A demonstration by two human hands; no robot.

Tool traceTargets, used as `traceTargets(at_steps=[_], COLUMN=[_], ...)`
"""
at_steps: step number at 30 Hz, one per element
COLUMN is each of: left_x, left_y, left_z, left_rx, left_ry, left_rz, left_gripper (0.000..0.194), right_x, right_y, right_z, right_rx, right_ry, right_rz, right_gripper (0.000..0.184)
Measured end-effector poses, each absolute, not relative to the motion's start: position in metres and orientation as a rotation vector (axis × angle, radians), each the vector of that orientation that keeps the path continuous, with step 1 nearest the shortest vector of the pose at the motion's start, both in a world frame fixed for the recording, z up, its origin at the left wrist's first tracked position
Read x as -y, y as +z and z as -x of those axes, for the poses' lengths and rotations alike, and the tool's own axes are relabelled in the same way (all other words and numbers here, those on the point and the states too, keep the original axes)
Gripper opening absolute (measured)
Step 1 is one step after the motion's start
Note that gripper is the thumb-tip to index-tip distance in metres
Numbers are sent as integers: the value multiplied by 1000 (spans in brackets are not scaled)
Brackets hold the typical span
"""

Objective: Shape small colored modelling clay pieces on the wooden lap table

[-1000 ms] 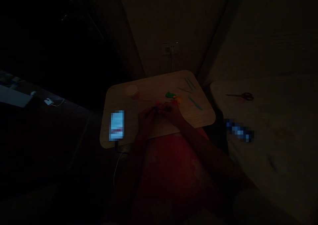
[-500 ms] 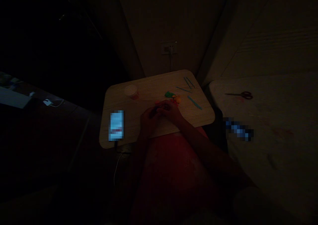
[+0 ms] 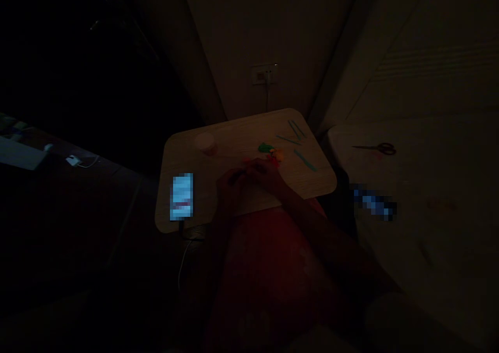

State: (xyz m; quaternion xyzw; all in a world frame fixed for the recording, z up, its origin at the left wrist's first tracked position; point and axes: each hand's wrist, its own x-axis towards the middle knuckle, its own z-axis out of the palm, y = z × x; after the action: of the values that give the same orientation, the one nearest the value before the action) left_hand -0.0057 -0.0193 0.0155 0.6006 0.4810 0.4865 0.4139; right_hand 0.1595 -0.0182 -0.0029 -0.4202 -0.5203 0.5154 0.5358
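— What takes up the most room in the frame?
— At the right, a broad pale surface [image 3: 440,166] is seen. In the middle, a wooden worktop [image 3: 187,160] with rounded corners is shown, and below it a red surface [image 3: 273,249] is partly covered by the forearms.

— How are the hands placed?
— The left hand [image 3: 229,182] and right hand [image 3: 265,173] are held close together over the worktop's near half, fingers bent inward. Whether anything is pinched by either cannot be told; the fingertips are lost in the dark.

— And the mid-sized things?
— A lit screen [image 3: 181,197], blurred into squares, is set at the worktop's left, with a dark cable led from its lower end. A pale-topped tub [image 3: 205,143] is placed above it. On the pale surface, a pixelated bluish object [image 3: 374,203] is seen, with scissors [image 3: 376,148] above it.

— What about the smallest?
— Blue-green sticks [image 3: 305,159] are spread at the worktop's upper right. Nearer the right hand, a green lump [image 3: 266,147], an orange lump [image 3: 278,155] and a red lump [image 3: 273,162] are clustered. A small reddish piece [image 3: 246,160] is glimpsed just beyond the fingers.
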Motion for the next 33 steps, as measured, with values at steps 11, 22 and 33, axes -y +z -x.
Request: traceTargets(at_steps=[11, 22, 33], left_x=[16, 19, 21], left_y=[15, 13, 21], left_z=[7, 12, 7], left_rx=[-1244, -1048, -1144], left_ry=[1212, 1100, 1156], left_rz=[-1383, -1534, -1514], left_gripper=[32, 47, 33], right_x=[24, 19, 17], right_y=[5, -1, -5], right_z=[-159, -163, -163], right_rx=[1348, 1198, 1239], right_ry=[1050, 1088, 1171], right_rz=[1075, 1095, 1100], right_gripper=[48, 42, 48])
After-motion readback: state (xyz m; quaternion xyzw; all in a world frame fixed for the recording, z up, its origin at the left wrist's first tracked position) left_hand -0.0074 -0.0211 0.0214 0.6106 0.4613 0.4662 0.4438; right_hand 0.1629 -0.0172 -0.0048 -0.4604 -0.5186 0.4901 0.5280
